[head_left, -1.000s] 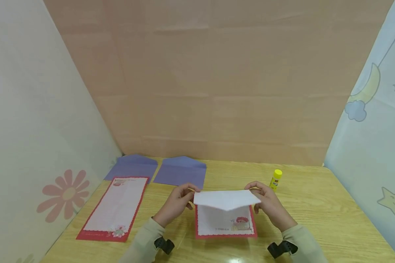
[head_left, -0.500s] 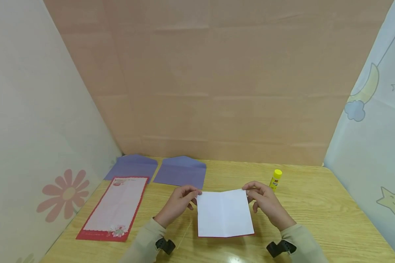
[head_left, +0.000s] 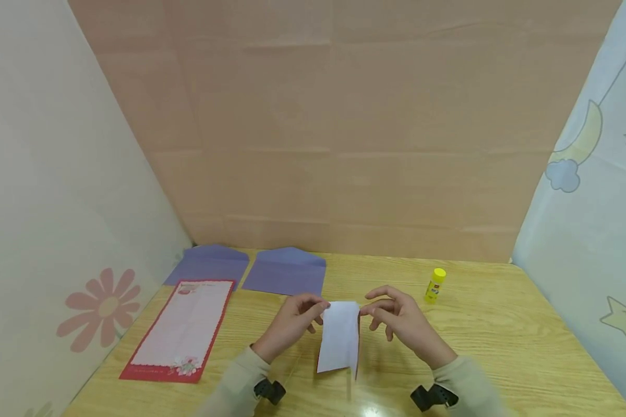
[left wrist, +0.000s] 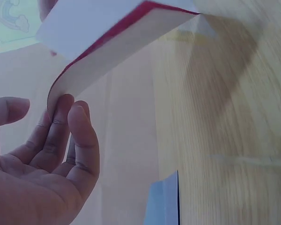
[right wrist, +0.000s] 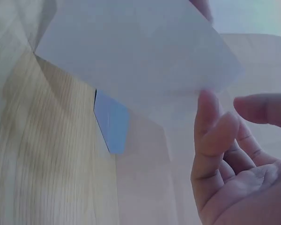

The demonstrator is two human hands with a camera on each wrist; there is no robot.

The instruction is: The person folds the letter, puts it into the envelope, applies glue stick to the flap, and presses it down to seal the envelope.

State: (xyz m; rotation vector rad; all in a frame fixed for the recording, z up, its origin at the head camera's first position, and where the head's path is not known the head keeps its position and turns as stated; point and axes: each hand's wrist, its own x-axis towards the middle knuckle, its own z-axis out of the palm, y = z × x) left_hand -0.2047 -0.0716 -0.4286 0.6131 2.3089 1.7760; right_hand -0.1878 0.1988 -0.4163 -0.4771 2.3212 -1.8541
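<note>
A folded sheet of letter paper [head_left: 340, 336] hangs upright close over the table, white back outward with a red edge showing. Its two halves are nearly together, the crease on one side. My left hand [head_left: 292, 321] pinches its upper left corner; in the left wrist view, bent fingers [left wrist: 61, 105] meet the curved red-edged border. At the sheet's upper right edge, my right hand [head_left: 399, 321] touches the paper with its fingertips, other fingers spread. The right wrist view shows a fingertip [right wrist: 207, 96] against the paper's corner and the thumb apart from it.
A second red-bordered letter sheet [head_left: 182, 330] lies flat at left. Behind it are two purple envelopes [head_left: 206, 263] with raised flaps, one beside the other. A yellow glue stick [head_left: 435, 285] stands at the right on the wooden table [head_left: 511, 336].
The sheet's long free flap has come down over the printed side, and then its width has been folded in half. My right hand has moved left toward my left hand.
</note>
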